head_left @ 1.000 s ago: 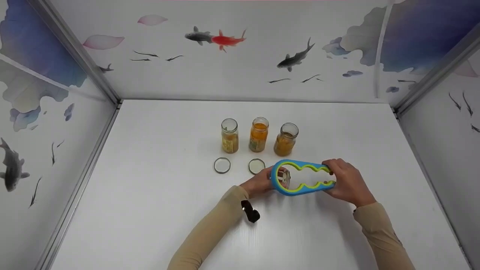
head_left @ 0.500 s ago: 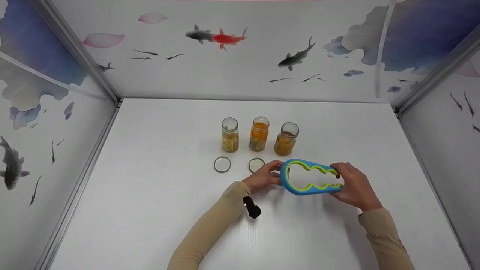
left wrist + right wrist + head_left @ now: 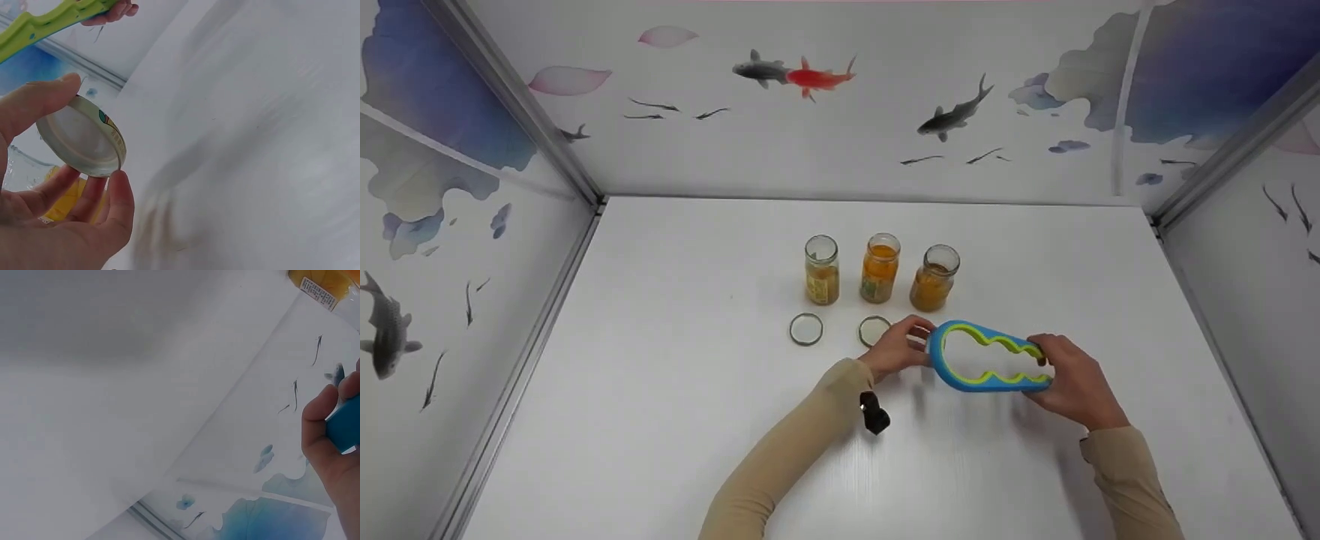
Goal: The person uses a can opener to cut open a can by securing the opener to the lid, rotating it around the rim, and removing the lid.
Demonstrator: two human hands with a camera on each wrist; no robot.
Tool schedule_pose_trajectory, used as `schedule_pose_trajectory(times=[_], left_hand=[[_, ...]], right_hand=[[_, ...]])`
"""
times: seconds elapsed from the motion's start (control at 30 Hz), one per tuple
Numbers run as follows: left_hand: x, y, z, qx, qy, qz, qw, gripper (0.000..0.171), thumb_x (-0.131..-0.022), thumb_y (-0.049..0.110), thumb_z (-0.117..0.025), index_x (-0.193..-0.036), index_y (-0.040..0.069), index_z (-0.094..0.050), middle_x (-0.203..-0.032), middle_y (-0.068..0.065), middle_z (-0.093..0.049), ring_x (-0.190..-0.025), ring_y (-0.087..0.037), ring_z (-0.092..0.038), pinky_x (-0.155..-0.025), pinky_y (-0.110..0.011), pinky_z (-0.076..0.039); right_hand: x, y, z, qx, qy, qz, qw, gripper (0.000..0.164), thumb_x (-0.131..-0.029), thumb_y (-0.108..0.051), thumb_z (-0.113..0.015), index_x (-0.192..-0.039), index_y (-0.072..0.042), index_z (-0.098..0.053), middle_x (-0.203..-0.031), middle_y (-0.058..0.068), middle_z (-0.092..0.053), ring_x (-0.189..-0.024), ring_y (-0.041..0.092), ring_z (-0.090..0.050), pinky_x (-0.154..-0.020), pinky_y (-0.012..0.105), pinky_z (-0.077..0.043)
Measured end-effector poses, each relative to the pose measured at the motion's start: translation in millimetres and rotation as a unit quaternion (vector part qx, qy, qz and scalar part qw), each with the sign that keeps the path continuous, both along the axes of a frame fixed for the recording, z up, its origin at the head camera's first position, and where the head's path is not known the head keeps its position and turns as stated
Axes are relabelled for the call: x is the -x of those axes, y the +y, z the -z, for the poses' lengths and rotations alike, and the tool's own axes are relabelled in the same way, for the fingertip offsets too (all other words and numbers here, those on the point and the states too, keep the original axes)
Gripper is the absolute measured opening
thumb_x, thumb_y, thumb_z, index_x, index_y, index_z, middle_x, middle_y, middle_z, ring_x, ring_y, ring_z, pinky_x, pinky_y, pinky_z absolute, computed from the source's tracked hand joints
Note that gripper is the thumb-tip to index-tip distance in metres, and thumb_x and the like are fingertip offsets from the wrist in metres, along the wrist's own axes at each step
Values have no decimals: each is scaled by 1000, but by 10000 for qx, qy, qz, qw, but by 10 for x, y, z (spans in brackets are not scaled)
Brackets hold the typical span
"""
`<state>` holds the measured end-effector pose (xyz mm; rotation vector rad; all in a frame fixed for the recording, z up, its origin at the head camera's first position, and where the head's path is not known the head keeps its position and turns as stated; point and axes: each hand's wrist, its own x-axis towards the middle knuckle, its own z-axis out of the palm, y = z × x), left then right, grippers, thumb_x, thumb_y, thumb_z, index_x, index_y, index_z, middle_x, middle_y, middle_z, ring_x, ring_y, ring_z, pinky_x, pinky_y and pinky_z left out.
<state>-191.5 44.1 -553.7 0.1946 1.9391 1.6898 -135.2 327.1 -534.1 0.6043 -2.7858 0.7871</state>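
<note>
My left hand (image 3: 898, 348) pinches a jar lid (image 3: 84, 138) between thumb and fingertips; the left wrist view shows its pale inside and printed rim. In the head view that lid is hidden behind the hand and the tool. My right hand (image 3: 1080, 381) grips the handle ends of a blue jar opener (image 3: 986, 387) with a wavy yellow-green inner edge. The opener's rounded end is beside the left fingers, above the table. Behind the hands stand three lidless glass jars: a left jar (image 3: 822, 271), a middle jar (image 3: 880, 270) and a right jar (image 3: 934, 279), with yellow to orange contents.
A lid (image 3: 806, 329) lies on the white table (image 3: 660, 360) in front of the left jar. Another lid (image 3: 874, 331) lies before the middle jar, partly covered by my left hand. Walls painted with fish enclose the back and both sides.
The opener and my right hand have shifted to the right, away from the left hand. The lid in my left hand, seen through the opener's loop before, has gone out of the head view.
</note>
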Motion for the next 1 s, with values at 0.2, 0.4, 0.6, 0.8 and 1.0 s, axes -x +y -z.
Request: schedule_pose_trajectory(times=[0.2, 0.4, 0.6, 0.8, 1.0], left_hand=[[25, 128, -7, 559, 81, -221, 9982, 46, -70, 13, -76, -108, 21, -52, -102, 6, -53, -91, -14, -51, -73, -26, -46], [48, 215, 50, 1152, 464, -421, 9914, 52, -67, 19, -78, -111, 15, -50, -105, -5, -50, -90, -15, -47, -73, -25, -43], [60, 264, 134, 1596, 590, -718, 9828, 54, -63, 26, -81, -107, 16, -50, -101, -3, -46, -91, -13, -43, -76, -25, -41], [74, 330, 150, 2184, 997, -824, 9672, 57, -62, 30, -81, -108, 14, -51, -102, -3, -44, -94, -15, -43, -81, -27, -40], [112, 401, 173, 3034, 1563, -866, 9360, 57, -62, 32, -80, -109, 13, -53, -102, -6, -44, -96, -20, -43, -81, -28, -40]], right_hand=[[-52, 72, 47, -66, 0, 100, 9999, 63, -55, -16, -82, -109, -8, -50, -90, 13, -54, -77, 28, -49, -62, 41, -42], [-112, 112, 68, -153, 81, 236, 9996, 63, -53, -17, -82, -107, -8, -51, -87, 13, -55, -75, 28, -49, -61, 40, -42], [-167, 126, 102, -249, 58, 393, 9989, 63, -53, -18, -83, -106, -8, -52, -88, 11, -56, -75, 26, -49, -62, 41, -43], [-210, 116, 127, -254, -44, 470, 9986, 64, -53, -17, -84, -107, -8, -51, -89, 9, -54, -77, 28, -50, -64, 42, -44], [-238, 130, 147, -207, -34, 392, 9990, 65, -52, -14, -84, -107, -6, -51, -89, 12, -56, -76, 25, -48, -62, 42, -43]])
